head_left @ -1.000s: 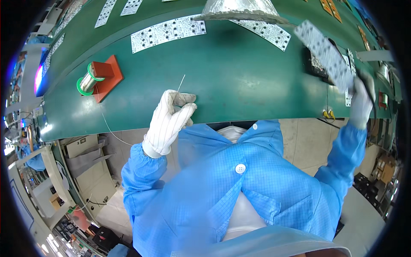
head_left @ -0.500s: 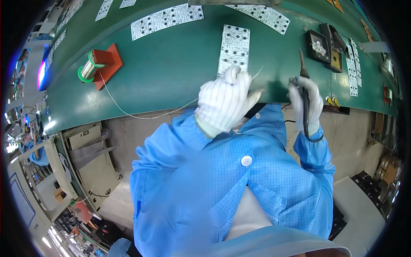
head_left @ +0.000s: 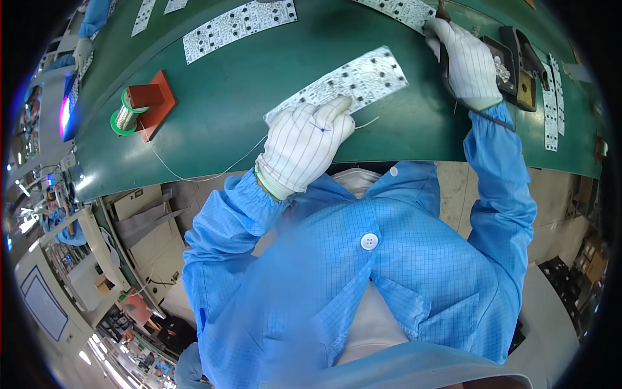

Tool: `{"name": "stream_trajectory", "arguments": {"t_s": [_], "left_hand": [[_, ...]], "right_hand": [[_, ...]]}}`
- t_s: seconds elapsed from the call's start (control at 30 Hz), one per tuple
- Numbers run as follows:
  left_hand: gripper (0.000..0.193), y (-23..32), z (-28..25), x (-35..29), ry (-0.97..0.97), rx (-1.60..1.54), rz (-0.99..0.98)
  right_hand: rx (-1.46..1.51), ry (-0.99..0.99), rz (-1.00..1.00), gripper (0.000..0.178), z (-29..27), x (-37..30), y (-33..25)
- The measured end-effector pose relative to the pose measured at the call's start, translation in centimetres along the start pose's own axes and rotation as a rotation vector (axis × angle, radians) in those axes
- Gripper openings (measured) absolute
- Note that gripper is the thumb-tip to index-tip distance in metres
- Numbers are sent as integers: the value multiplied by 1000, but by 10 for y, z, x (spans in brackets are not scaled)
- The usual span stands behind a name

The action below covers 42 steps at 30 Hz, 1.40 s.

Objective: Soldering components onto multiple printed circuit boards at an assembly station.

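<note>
right hand (head_left: 468,61) hides tool grip | left hand (head_left: 304,144) covers circuit board (head_left: 343,83) near edge
</note>
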<state>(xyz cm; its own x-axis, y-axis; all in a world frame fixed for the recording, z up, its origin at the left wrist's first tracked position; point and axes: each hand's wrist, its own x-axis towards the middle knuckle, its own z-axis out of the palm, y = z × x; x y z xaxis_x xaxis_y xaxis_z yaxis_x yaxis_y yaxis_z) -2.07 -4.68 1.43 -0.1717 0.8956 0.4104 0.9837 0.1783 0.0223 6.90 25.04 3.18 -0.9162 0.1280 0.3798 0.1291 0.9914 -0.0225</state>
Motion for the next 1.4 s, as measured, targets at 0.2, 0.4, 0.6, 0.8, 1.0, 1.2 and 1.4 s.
{"name": "stream_trajectory", "arguments": {"t_s": [0.2, 0.4, 0.6, 0.8, 1.0, 1.2, 1.4], "left_hand": [[19, -9, 4, 8, -26, -114, 45], [18, 2, -5, 22, -111, -127, 38], [28, 21, -21, 21, -69, -440, -371], [21, 24, 2, 23, 13, -403, -299], [23, 28, 8, 18, 13, -333, -219], [22, 32, 9, 11, -31, -328, -244], [19, 29, 14, 5, 43, -341, -257]], "right_hand": [[163, -29, 79, 19, 6, 23, 12], [308, 153, 278, 18, -28, 0, 1], [388, 580, 442, 29, -29, -71, 10], [583, 649, 656, 23, -10, -119, -5], [734, 665, 646, 22, -14, -108, -38], [827, 566, 680, 21, -10, -107, -44], [765, 457, 716, 20, -12, -112, -38]]}}
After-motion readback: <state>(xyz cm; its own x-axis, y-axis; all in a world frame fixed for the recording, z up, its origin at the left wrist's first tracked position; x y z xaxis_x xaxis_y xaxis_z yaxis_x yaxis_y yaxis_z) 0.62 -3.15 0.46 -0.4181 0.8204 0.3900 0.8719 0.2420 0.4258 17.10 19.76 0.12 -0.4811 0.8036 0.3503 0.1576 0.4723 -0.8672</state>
